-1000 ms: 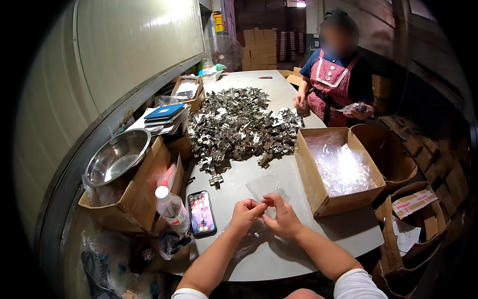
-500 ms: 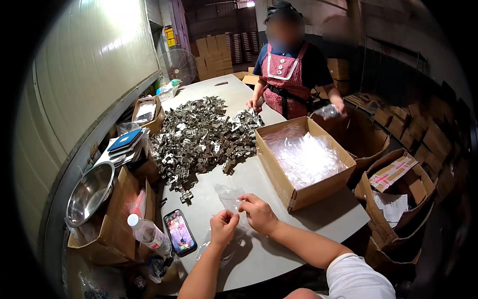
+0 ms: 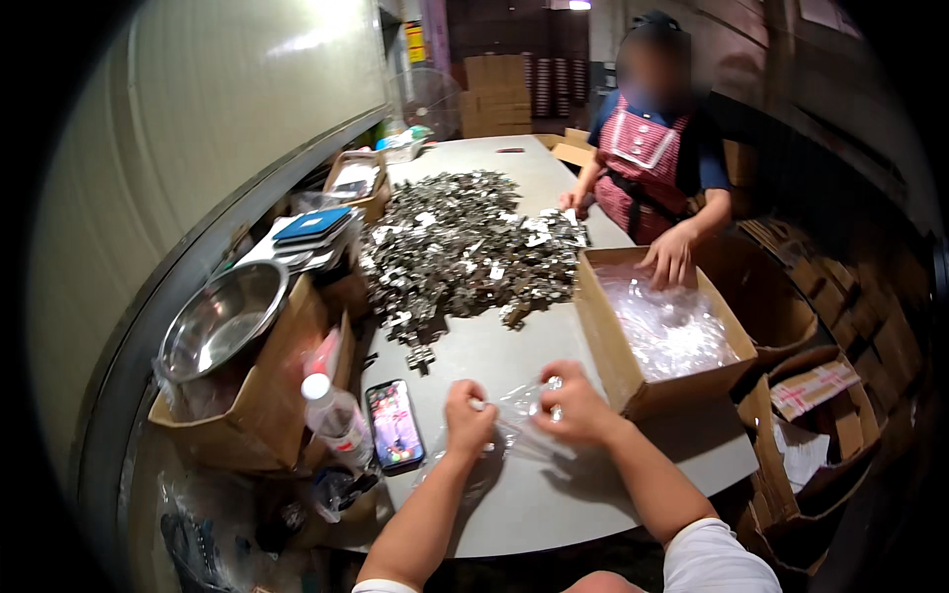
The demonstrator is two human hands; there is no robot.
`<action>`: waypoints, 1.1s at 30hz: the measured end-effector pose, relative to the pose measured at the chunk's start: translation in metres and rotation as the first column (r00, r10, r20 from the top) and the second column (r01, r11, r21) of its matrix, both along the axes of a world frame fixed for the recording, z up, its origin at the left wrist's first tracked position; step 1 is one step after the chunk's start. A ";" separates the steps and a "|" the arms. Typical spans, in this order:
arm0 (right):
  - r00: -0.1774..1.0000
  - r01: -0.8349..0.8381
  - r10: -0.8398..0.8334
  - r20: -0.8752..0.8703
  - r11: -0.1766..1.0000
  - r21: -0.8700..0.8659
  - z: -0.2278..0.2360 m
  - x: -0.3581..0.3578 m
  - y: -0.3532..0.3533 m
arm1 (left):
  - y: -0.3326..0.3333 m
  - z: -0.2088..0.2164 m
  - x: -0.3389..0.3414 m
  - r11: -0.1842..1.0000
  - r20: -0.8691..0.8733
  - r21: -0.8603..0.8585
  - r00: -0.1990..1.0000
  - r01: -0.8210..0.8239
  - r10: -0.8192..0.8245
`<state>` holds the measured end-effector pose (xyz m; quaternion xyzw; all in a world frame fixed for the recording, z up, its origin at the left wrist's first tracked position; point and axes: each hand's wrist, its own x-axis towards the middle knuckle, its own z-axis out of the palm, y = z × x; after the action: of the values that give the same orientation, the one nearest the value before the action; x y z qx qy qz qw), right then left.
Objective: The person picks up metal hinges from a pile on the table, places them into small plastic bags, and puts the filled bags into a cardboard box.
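My left hand is closed, with its fingertips pinching a clear plastic bag above the near part of the table. My right hand is closed on the other side of that bag, its fingers curled. Bright glints show at the right fingertips; whether they are plastic or metal I cannot tell. More thin clear plastic lies below my hands. Beyond them spreads a large pile of small metal clips or brackets. To the right stands a cardboard box filled with clear plastic bags.
A phone with its screen lit and a plastic bottle are left of my hands. A steel bowl sits on a carton. Across the table, a co-worker reaches into the bag box. Open cartons stand at the right.
My hands have moved apart, stretching the bag between them. The co-worker's hand, holding a filled bag at the side before, now reaches into the box of bags. The view has shifted left.
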<state>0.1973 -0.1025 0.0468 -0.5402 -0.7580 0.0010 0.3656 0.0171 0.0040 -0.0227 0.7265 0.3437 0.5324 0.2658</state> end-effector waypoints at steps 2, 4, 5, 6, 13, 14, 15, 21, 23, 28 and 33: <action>0.959 0.169 -0.170 -0.227 0.985 -0.024 -0.016 0.013 0.023 | -0.020 0.025 0.007 0.933 0.159 -0.180 0.945 0.311 -0.285; 0.869 0.351 -0.413 -0.273 0.903 -0.250 -0.026 0.010 0.053 | -0.017 0.017 0.004 0.877 0.080 -0.215 0.903 0.429 -0.422; 0.879 0.336 -0.399 -0.259 0.906 -0.257 -0.028 0.008 0.069 | -0.017 0.012 0.002 0.881 0.020 -0.196 0.900 0.431 -0.436; 0.874 0.450 -0.482 -0.064 0.852 -0.267 -0.025 0.008 0.084 | -0.017 0.010 0.003 0.857 -0.050 -0.266 0.881 0.442 -0.470; 0.725 0.631 -0.549 0.416 0.771 -0.083 -0.022 0.034 0.179 | -0.021 0.008 0.011 0.939 -0.196 -0.164 0.923 0.302 -0.331; 0.727 0.610 -0.524 0.443 0.790 -0.065 -0.028 0.040 0.185 | -0.019 0.008 0.011 0.942 -0.175 -0.161 0.931 0.294 -0.320; 0.767 0.557 -0.494 0.410 0.829 -0.043 -0.031 0.038 0.186 | -0.019 0.006 0.009 0.972 -0.179 -0.141 0.961 0.187 -0.211; 0.877 0.480 -0.471 -0.094 0.862 0.163 -0.005 0.012 0.162 | -0.014 0.006 0.005 0.992 -0.153 -0.095 0.986 -0.086 0.071; 0.840 0.489 -0.438 -0.320 0.867 0.097 -0.023 0.027 0.152 | -0.014 0.006 0.006 0.990 -0.175 -0.095 0.981 -0.105 0.088; 0.387 0.202 -0.474 -0.791 0.881 -0.429 -0.035 0.006 0.072 | -0.004 0.002 0.002 0.976 -0.267 -0.062 0.945 -0.211 0.187; 0.553 0.130 -0.597 -0.582 0.751 -0.647 -0.037 0.020 0.009 | -0.006 0.001 0.009 0.983 -0.250 -0.041 0.955 -0.177 0.161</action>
<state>0.2176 -0.0930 0.0097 -0.7174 -0.3626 0.3589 0.4743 0.0258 -0.0016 -0.0213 0.7460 0.4515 0.4480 0.1973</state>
